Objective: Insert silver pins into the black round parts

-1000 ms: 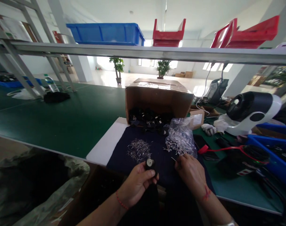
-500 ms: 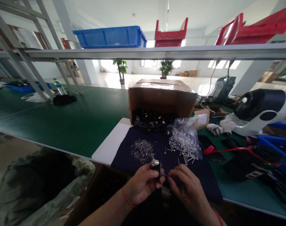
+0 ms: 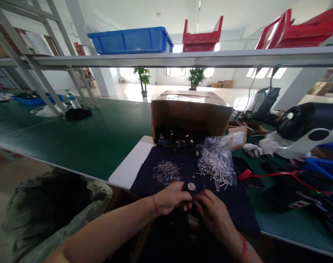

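My left hand (image 3: pixel 176 197) is closed round a small black part with a round silver metal disc (image 3: pixel 191 186) facing up. Close beside it on the right, the fingers of my right hand (image 3: pixel 212 208) are pinched together. A thin metal tool (image 3: pixel 204 186) shows as a slim tip above those fingers; the rest of it is hidden. Just beyond my hands, a pile of small silver pins (image 3: pixel 167 172) lies on the dark cloth (image 3: pixel 186 171). To its right, longer headed metal pins (image 3: pixel 219 182) spill from a clear plastic bag (image 3: pixel 217 151).
A cardboard box (image 3: pixel 192 98) on its side holds many black parts (image 3: pixel 180 140). At right are a fan (image 3: pixel 306 124), a black cylindrical object (image 3: pixel 289 193) with a red strap and a blue bin (image 3: pixel 324 171). A large sack (image 3: pixel 56 212) stands lower left. A shelf (image 3: pixel 182 60) crosses overhead.
My left hand has turned the black part, so its silver disc now faces up towards me. My right hand has shifted slightly left, and the tool's shaft is less visible.
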Action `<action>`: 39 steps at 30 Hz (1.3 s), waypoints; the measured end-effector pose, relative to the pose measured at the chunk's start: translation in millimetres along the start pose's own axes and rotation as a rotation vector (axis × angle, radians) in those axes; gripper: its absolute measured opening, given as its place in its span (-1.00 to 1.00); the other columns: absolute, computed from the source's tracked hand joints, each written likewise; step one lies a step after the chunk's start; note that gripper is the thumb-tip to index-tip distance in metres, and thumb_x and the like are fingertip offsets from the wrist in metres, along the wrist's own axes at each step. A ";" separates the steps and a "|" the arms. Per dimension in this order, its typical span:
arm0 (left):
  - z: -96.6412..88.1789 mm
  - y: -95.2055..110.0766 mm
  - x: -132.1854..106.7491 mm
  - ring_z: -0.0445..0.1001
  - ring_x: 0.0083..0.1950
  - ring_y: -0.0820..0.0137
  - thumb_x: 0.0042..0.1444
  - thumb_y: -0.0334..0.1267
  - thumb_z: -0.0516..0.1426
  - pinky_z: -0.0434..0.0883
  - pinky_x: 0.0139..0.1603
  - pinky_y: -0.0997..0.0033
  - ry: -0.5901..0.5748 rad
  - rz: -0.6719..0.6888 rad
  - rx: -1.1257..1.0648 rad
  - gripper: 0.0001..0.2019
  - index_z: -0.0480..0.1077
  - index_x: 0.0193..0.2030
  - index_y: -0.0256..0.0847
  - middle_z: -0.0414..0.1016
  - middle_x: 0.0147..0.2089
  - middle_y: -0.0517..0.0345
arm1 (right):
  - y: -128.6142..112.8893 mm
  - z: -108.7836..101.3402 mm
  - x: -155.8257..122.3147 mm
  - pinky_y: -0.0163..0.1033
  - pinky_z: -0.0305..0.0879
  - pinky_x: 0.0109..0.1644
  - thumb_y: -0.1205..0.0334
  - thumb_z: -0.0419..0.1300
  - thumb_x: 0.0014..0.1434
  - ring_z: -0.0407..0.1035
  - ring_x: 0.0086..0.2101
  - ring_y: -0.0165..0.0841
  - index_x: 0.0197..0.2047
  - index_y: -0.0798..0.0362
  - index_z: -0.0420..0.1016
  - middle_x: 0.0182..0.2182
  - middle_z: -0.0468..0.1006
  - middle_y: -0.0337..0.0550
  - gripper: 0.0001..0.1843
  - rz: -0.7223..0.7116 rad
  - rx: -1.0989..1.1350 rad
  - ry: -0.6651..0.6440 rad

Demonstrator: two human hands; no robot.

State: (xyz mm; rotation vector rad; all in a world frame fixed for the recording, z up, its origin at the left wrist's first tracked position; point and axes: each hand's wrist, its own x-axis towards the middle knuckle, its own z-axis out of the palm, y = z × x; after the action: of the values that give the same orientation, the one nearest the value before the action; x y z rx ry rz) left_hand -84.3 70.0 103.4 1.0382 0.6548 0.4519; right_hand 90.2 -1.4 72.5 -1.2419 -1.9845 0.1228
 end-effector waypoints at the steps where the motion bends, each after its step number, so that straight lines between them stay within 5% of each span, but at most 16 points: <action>1: 0.0 -0.4 2.5 0.32 -0.54 0.54 -0.23 -0.36 0.19 0.22 -0.54 0.54 -0.002 -0.011 0.023 -0.82 0.37 -0.39 -0.24 0.37 -0.55 0.28 | 0.5 -3.4 -0.1 -0.27 0.34 -0.35 0.19 0.07 0.41 0.40 -0.40 -0.34 -0.28 0.02 0.52 -0.38 0.49 -0.15 -0.75 0.056 0.078 -0.004; 7: 2.2 1.6 7.0 0.34 -0.56 0.53 -0.25 -0.37 0.15 0.22 -0.56 0.55 -0.010 -0.025 0.127 -0.86 0.35 -0.44 -0.22 0.38 -0.60 0.29 | -10.3 -25.2 24.5 -0.41 -0.15 -0.70 -0.29 0.15 0.26 -0.05 -0.69 -0.53 -0.57 -0.02 0.13 -0.69 0.09 -0.42 -0.39 0.681 0.840 0.322; 11: 2.7 3.3 6.6 0.32 -0.57 0.53 -0.25 -0.36 0.15 0.22 -0.56 0.54 -0.010 -0.025 0.167 -0.86 0.34 -0.44 -0.21 0.37 -0.61 0.31 | -17.7 -23.2 46.3 -0.47 -0.20 -0.74 -0.37 0.26 0.10 -0.11 -0.71 -0.58 -0.54 -0.02 0.12 -0.69 0.07 -0.47 -0.35 0.819 1.062 0.301; 25: 3.8 5.4 6.9 0.32 -0.56 0.53 -0.21 -0.35 0.14 0.23 -0.55 0.53 -0.017 -0.028 0.215 -0.82 0.35 -0.37 -0.23 0.37 -0.58 0.31 | -20.1 -11.5 53.4 -0.45 -0.25 -0.76 -0.45 0.28 0.01 -0.06 -0.77 -0.61 -0.57 0.00 0.16 -0.73 0.18 -0.43 -0.31 0.842 0.972 0.221; 33: -0.5 3.8 9.9 0.31 -0.57 0.55 -0.21 -0.37 0.13 0.23 -0.54 0.55 -0.044 -0.043 0.231 -0.82 0.32 -0.37 -0.22 0.36 -0.59 0.33 | -0.7 -9.1 39.8 -0.35 -0.25 -0.65 -0.26 0.25 0.19 -0.15 -0.73 -0.58 -0.70 -0.02 0.02 -0.80 0.01 -0.43 -0.28 0.675 1.142 0.131; 39: -0.6 5.2 10.7 0.32 -0.57 0.55 -0.23 -0.37 0.12 0.25 -0.53 0.56 -0.064 -0.052 0.248 -0.82 0.32 -0.38 -0.22 0.38 -0.58 0.33 | 4.5 -7.2 39.6 -0.33 -0.32 -0.65 -0.23 0.26 0.20 -0.23 -0.72 -0.58 -0.70 -0.03 -0.03 -0.79 -0.06 -0.47 -0.28 0.698 1.187 0.102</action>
State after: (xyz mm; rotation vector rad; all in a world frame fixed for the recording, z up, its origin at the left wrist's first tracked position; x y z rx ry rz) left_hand -77.1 79.4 104.9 1.2615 0.6906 0.2950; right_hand 89.3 30.4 97.5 -0.9724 -0.9310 1.3200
